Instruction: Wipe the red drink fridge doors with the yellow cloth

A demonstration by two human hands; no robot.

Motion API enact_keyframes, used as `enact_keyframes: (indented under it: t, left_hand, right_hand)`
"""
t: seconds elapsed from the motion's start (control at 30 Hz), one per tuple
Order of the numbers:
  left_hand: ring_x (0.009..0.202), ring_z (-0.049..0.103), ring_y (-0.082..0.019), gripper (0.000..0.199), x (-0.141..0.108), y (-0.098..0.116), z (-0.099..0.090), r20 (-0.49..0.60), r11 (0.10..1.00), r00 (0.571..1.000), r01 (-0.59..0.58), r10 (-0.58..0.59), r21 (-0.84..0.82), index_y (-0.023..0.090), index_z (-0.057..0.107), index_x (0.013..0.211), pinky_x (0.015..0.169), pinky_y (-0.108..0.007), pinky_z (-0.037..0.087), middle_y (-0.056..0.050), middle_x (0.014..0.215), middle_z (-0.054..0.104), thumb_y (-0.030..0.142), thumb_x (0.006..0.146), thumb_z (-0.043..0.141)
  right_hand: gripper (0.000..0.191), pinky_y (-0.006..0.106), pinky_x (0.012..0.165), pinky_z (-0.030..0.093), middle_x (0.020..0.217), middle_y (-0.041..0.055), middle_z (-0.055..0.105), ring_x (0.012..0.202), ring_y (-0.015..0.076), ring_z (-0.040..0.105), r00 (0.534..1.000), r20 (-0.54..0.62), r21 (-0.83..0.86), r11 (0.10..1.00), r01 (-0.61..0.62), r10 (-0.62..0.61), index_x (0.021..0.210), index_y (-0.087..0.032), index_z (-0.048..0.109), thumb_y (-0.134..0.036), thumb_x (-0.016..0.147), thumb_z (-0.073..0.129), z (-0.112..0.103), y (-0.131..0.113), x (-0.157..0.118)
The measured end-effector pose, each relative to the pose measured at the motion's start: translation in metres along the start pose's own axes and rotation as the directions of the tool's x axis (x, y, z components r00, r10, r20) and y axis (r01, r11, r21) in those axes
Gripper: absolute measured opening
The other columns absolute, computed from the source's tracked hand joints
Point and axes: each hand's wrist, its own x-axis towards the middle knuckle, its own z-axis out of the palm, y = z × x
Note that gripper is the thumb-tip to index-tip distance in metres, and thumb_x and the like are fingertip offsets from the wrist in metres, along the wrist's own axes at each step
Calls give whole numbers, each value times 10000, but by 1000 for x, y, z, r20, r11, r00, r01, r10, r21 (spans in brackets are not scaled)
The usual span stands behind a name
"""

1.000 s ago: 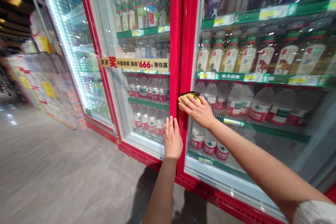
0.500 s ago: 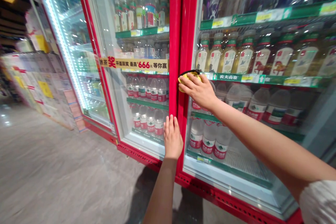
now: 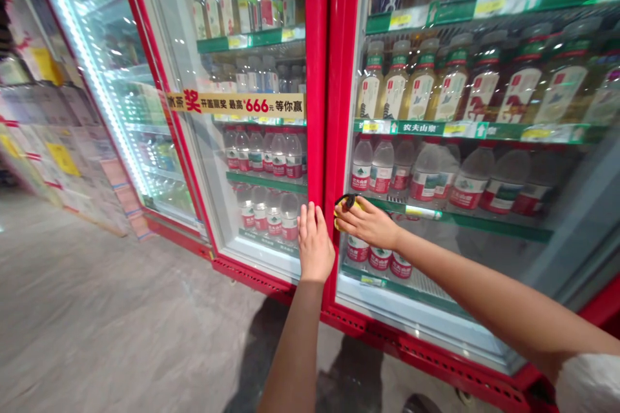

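Note:
My left hand (image 3: 316,244) lies flat against the red door frame (image 3: 317,77) of the middle fridge, low on its right edge, fingers stretched upward and nothing in it. Just to the right, my right hand (image 3: 371,222) presses a yellow cloth (image 3: 343,214) with a black edge against the red frame of the right-hand glass door (image 3: 345,77). Part of the cloth is hidden under its fingers. Behind the glass beside this hand are water bottles (image 3: 380,258) with red labels.
Shelves of bottled drinks (image 3: 421,93) fill the fridges. A yellow banner (image 3: 237,104) crosses the middle door. Stacked boxes (image 3: 62,155) stand at the left on the grey floor (image 3: 121,322). A dark shoe (image 3: 420,404) shows at the bottom edge.
My right hand has moved down the red frame with the yellow cloth. My left hand remains on the frame. The view has shifted slightly.

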Motion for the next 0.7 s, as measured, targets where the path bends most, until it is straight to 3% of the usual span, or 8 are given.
enact_keyframes:
  t: [0.1,0.17,0.27,0.4,0.57,0.63,0.7]
  left_hand:
    - [1585,118,-324,694,1,1,3,-10,1000,1000,-9,9,-12,101,294,1576,1253,-606,280,-231,1643,333,12,898,411]
    - [1583,129,-325,687,1,2,5,-16,1000,1000,-18,18,-15,91,304,1568,1255,-598,282,-236,1639,337,9,895,418]
    - [1581,156,-313,700,1,6,10,-5,998,999,-47,46,-34,99,310,1568,1258,-572,294,-227,1638,345,6,885,432]
    - [1584,153,-300,731,-1,7,13,27,996,998,-63,65,-66,129,298,1584,1265,-566,282,-198,1650,340,9,877,442]
    - [1581,168,-293,700,-3,1,12,45,998,999,-27,30,-58,130,325,1578,1262,-563,289,-194,1647,349,13,894,409]
    - [1578,182,-294,679,-3,1,12,44,998,999,-27,29,-49,133,332,1577,1258,-562,296,-192,1647,349,27,910,400]
    - [1576,192,-290,683,0,3,11,37,998,998,-40,42,-52,142,319,1585,1261,-558,294,-185,1647,354,32,915,396]
  right_hand:
    - [317,548,1156,367,1459,104,613,1366,271,517,994,-47,-17,995,-97,96,1320,-193,596,-196,1009,535,-14,44,25]
    - [340,539,1187,315,1524,93,555,1434,285,447,949,-124,-51,953,-298,290,1367,-211,576,-229,1040,483,-22,71,43]
    - [368,516,1206,268,1558,78,519,1466,283,416,899,-154,-41,906,-421,411,1392,-221,567,-208,1056,417,-26,85,59]
    - [370,513,1192,289,1560,76,519,1447,281,437,926,-54,-27,926,-376,374,1386,-227,579,-216,1047,431,-13,48,41]
    - [351,519,1114,407,1479,105,599,1350,275,515,991,53,3,992,-123,122,1313,-177,632,-177,981,520,13,-31,-9]
    - [326,503,1080,440,1447,124,620,1309,270,545,997,63,25,999,-43,42,1279,-154,647,-172,971,540,18,-43,-18]
    - [333,486,1066,446,1448,121,618,1291,264,556,998,64,41,999,-14,11,1290,-159,637,-159,970,546,15,-35,-15]
